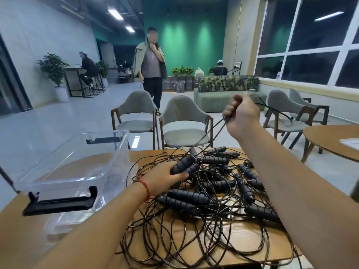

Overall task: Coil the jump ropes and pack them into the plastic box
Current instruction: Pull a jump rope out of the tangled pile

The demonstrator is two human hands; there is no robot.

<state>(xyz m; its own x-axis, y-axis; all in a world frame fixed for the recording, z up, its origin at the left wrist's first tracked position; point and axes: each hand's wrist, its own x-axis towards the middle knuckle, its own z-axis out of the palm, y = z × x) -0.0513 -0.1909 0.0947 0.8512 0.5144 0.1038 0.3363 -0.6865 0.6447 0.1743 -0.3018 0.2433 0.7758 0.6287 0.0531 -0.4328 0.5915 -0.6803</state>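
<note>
Left grip [166,177] curled round a handle [183,164] on the pile [186,196]. Right grip [242,115] raised, fist tight on a rope [272,108]. Box [116,152] alongside.

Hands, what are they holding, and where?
Left hand grips a black ribbed handle near one end; right hand grips a thin black cord partway along.

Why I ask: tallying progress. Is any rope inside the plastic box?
No, the plastic box is empty; the ropes lie tangled beside it.

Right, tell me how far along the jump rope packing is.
Done: nothing; the clear plastic box holds no ropes. In hand: left hand grips a black handle on the tangled pile, right hand holds a cord raised. Left: all coiling and packing.
</note>
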